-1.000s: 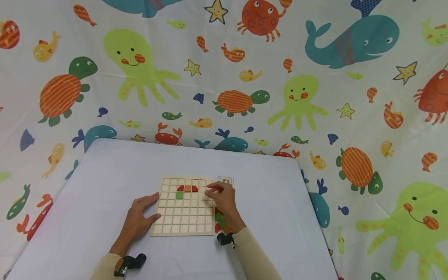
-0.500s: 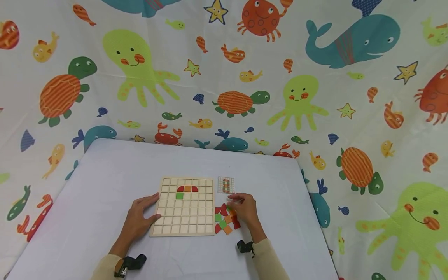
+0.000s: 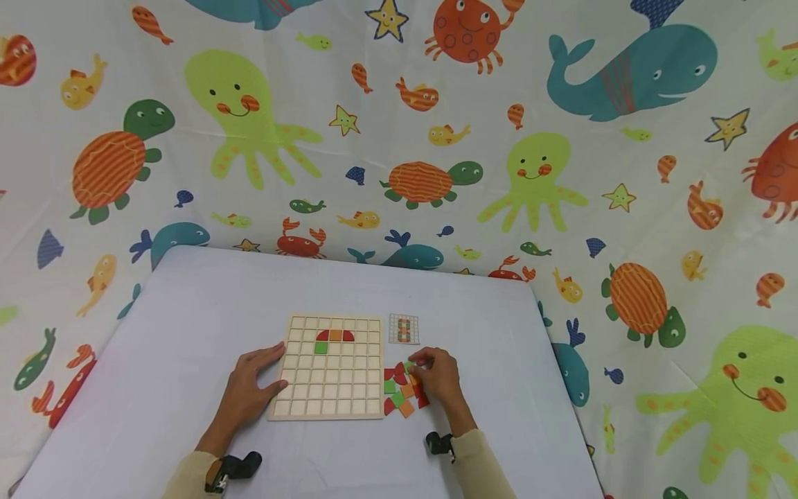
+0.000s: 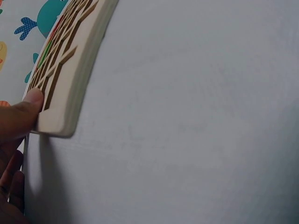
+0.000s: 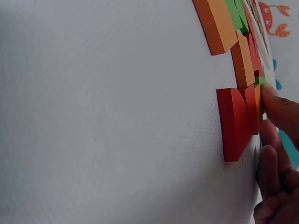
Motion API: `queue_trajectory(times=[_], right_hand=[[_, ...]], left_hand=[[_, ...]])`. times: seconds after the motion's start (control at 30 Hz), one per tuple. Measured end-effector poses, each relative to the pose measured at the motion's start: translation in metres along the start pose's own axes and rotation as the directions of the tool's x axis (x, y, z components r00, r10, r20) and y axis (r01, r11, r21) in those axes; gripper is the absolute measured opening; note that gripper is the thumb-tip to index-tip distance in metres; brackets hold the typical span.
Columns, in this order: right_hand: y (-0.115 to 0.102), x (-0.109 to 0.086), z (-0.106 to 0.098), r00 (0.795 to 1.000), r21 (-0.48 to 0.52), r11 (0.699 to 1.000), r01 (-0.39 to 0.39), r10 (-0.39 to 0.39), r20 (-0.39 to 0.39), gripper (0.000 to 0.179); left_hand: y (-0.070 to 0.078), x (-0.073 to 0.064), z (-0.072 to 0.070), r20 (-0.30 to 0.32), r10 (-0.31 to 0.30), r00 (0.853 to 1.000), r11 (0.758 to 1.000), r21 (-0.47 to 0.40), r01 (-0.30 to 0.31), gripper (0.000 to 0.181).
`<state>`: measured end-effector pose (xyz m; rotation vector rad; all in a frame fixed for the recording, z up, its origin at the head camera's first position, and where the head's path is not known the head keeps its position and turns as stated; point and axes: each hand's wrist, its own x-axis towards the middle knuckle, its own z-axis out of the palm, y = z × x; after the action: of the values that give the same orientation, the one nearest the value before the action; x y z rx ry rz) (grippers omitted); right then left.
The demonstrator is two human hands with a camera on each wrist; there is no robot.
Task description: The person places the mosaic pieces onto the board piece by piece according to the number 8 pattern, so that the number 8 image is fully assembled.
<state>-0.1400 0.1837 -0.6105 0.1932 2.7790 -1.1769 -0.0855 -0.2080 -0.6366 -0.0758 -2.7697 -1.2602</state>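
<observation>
Pinching, perhaps, green tile point(image 3: 408, 366) beyond board's point(image 3: 337, 390) edge: right fingers point(image 3: 427, 355), open tabletop point(image 3: 499, 367) rightward.

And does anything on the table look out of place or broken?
Nothing really stands out. The four tiles set into the grid board sit neatly aligned. The loose tiles to its right lie at mixed angles, but in one cluster, with no visible damage.

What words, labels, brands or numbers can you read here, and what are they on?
None can be read.
The wooden board, loose pieces and sea-animal backdrop show no lettering.
The card shows a coloured grid pattern; any finer print would be too small to read.
</observation>
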Motion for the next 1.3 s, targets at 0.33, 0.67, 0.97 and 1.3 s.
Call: queue_trajectory(times=[0.33, 0.67, 0.97, 1.3], right_hand=[[0.001, -0.001, 0.001, 0.998, 0.091, 0.996, 0.021, -0.016, -0.053, 0.010], [-0.028, 0.005, 0.013, 0.992, 0.206, 0.972, 0.110, -0.093, -0.089, 0.006], [-0.060, 0.005, 0.040, 0.988, 0.262, 0.953, 0.153, -0.145, -0.048, 0.008], [-0.082, 0.015, 0.074, 0.979, 0.166, 0.965, 0.204, -0.204, -0.017, 0.008]], left_hand=[[0.000, 0.001, 0.000, -0.004, 0.002, 1.000, 1.000, 0.004, -0.002, 0.073], [0.001, 0.000, -0.001, -0.015, 0.008, 1.000, 1.000, 0.001, -0.008, 0.073], [0.003, -0.002, 0.003, -0.005, 0.006, 1.000, 1.000, -0.008, -0.007, 0.073], [0.002, -0.003, 0.000, -0.024, 0.021, 0.999, 1.000, -0.002, -0.021, 0.072]])
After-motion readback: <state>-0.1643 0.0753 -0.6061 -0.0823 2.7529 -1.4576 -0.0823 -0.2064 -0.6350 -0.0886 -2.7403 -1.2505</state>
